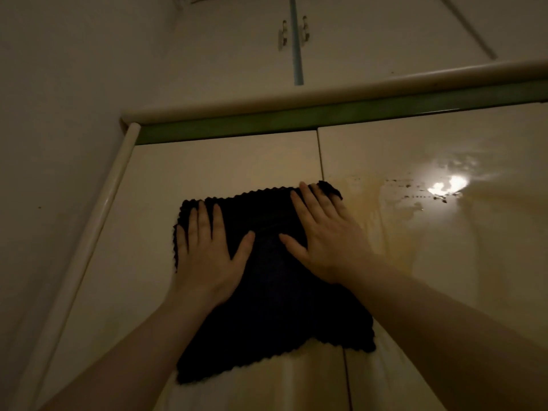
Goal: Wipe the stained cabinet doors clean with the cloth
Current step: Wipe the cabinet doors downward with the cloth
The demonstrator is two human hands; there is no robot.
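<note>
The cloth (272,280), dark with a scalloped edge, lies spread flat against the cream cabinet doors, mostly on the left door (207,161) and lapping across the seam onto the right door (444,262). We press it there with both hands, arms reaching up and forward from the lower corners of the view. Our left hand (207,250) lies palm-down on the cloth's left part, fingers straight and close together pointing up, thumb splayed out toward the middle; it holds nothing, only presses. Our right hand (323,232) lies flat on the cloth's upper right part, fingers straight and angled up to the left, their tips at the cloth's top edge, thumb stretched toward the left thumb; the two thumbs are near each other but apart. Just to the right of this hand a yellowish-brown stain (385,215) spreads over the right door, with dark specks (439,197) and a bright glare spot (447,186) beyond it. Above the doors run a green strip (296,118) and a rounded cream trim (326,90); higher up are upper cabinet doors with two handles (293,32).
</note>
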